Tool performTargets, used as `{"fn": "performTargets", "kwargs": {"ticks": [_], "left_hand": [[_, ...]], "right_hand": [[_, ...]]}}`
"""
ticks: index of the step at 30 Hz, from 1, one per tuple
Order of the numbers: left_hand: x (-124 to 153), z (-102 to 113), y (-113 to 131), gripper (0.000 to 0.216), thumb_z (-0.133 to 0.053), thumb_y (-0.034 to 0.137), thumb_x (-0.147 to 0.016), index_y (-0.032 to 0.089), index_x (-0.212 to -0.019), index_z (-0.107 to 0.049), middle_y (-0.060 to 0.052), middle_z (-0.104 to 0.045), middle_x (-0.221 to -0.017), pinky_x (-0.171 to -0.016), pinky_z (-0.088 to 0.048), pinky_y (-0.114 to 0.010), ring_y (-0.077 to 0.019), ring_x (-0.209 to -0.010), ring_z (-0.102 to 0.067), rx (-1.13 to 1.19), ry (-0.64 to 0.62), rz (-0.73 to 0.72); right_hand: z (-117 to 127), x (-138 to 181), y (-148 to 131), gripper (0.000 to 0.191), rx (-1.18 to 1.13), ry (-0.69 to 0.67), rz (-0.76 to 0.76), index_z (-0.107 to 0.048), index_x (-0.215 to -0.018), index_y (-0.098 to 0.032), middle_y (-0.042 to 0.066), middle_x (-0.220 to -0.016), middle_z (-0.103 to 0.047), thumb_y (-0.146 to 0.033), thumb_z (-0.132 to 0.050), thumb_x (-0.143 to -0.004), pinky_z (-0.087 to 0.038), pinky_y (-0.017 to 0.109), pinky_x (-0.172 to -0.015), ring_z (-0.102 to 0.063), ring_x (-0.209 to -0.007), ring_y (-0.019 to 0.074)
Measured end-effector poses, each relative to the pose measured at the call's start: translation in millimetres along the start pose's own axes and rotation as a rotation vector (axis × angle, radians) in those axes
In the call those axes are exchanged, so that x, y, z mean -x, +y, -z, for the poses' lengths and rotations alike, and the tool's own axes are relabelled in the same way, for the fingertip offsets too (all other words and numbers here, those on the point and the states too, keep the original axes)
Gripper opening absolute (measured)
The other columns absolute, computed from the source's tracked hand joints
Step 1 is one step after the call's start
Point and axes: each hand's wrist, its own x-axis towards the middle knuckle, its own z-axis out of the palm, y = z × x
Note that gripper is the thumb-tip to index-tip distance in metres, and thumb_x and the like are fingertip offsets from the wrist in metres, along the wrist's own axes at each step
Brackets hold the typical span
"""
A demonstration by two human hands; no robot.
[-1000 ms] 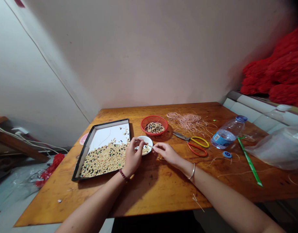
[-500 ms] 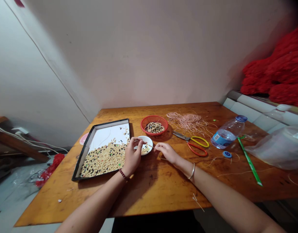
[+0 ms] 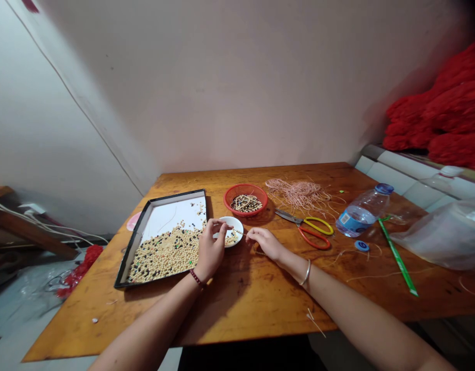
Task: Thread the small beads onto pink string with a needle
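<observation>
A thin string with small beads (image 3: 239, 233) runs between my two hands, above a small white dish (image 3: 240, 224) that has loose beads in it. My left hand (image 3: 213, 248) overlaps the dish's left side, thumb and forefinger pinched at the string's left end; the exact grip is too small to see. On the dish's right, my right hand (image 3: 266, 242) pinches the string's other end between thumb and fingers. Part of a beaded strand (image 3: 260, 252) shows beneath that hand. Left of my left hand lies a black-rimmed tray (image 3: 123, 263) of cream, black and green beads (image 3: 163, 255).
Behind the dish stands a red basket (image 3: 245, 186) with beaded strands. Pink cord (image 3: 297, 191) lies tangled to its right, near scissors (image 3: 305, 225). Farther right are a water bottle (image 3: 363, 211), a blue cap (image 3: 361, 246), a green strip (image 3: 399, 260) and a plastic bag (image 3: 446, 234).
The strand below my right hand has shifted slightly. Both hands otherwise stay in nearly the same place.
</observation>
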Motion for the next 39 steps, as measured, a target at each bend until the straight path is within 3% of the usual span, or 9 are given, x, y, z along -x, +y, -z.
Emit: {"fn": "performTargets", "kwargs": {"ticks": [10, 14, 18, 23, 28, 35, 39], "left_hand": [[-2.3, 1.5, -3.1, 0.019, -0.053, 0.038, -0.089, 0.019, -0.089, -0.053, -0.008, -0.069, -0.091, -0.073, -0.05, -0.029, -0.0205, -0.09, -0.067, -0.009, 0.037, -0.001], [-2.7, 2.5, -3.8, 0.019, -0.053, 0.038, -0.089, 0.019, -0.089, -0.053, -0.008, -0.07, -0.091, -0.075, -0.05, -0.03, -0.0203, -0.09, -0.067, -0.004, 0.043, 0.001], [-1.8, 2.0, -1.9, 0.02, -0.053, 0.039, -0.089, 0.019, -0.089, -0.053, -0.008, -0.07, -0.091, -0.074, -0.05, -0.03, -0.0206, -0.09, -0.067, 0.005, 0.025, 0.002], [0.5, 1.0, 1.2, 0.022, -0.052, 0.041, -0.089, 0.019, -0.091, -0.053, -0.009, -0.07, -0.092, -0.068, -0.051, -0.028, -0.0213, -0.092, -0.067, 0.02, -0.069, 0.009], [2.1, 0.3, 2.0, 0.022, -0.052, 0.04, -0.09, 0.019, -0.091, -0.052, -0.009, -0.07, -0.092, -0.069, -0.051, -0.028, -0.0209, -0.091, -0.068, 0.031, -0.085, 0.005], [0.1, 1.1, 1.9, 0.021, -0.052, 0.039, -0.09, 0.018, -0.09, -0.053, -0.009, -0.07, -0.092, -0.071, -0.052, -0.029, -0.0213, -0.093, -0.067, 0.009, -0.037, -0.003], [-0.6, 1.9, 0.9, 0.021, -0.051, 0.04, -0.09, 0.018, -0.09, -0.053, -0.009, -0.069, -0.092, -0.07, -0.052, -0.029, -0.0213, -0.092, -0.067, -0.006, -0.038, 0.006]], "right_hand": [[1.2, -6.3, 8.3, 0.014, 0.106, 0.102, -0.019, -0.053, -0.059, -0.019, 0.0, -0.06, -0.056, -0.023, -0.043, -0.069, -0.042, 0.025, -0.063, -0.052, -0.06, 0.0132], [4.9, -4.7, 14.4, 0.016, 0.178, 0.145, -0.03, -0.054, -0.058, -0.019, -0.001, -0.056, -0.054, -0.023, -0.044, -0.069, -0.038, 0.024, -0.058, -0.05, -0.057, 0.0135], [6.2, -1.9, 13.9, 0.014, 0.268, 0.195, -0.012, -0.06, -0.065, -0.018, 0.001, -0.064, -0.06, -0.02, -0.047, -0.069, -0.04, 0.026, -0.064, -0.054, -0.066, 0.0157], [0.0, 2.2, -0.2, 0.021, 0.117, 0.041, 0.128, -0.066, -0.081, -0.017, 0.005, -0.088, -0.068, -0.03, -0.05, -0.078, -0.043, 0.03, -0.084, -0.06, -0.088, 0.0188], [-4.8, 5.2, -3.5, 0.025, 0.082, -0.007, 0.125, -0.066, -0.082, -0.017, 0.005, -0.083, -0.067, -0.04, -0.058, -0.078, -0.045, 0.03, -0.076, -0.059, -0.079, 0.0176], [0.3, 0.9, 5.8, 0.015, 0.216, 0.028, 0.14, -0.063, -0.07, -0.017, 0.002, -0.071, -0.065, -0.028, -0.054, -0.077, -0.043, 0.026, -0.068, -0.057, -0.07, 0.0155], [7.0, 0.8, 12.6, 0.022, 0.375, 0.027, 0.052, -0.064, -0.061, -0.017, 0.002, -0.062, -0.065, -0.022, -0.049, -0.075, -0.041, 0.026, -0.063, -0.057, -0.063, 0.0158]]}}
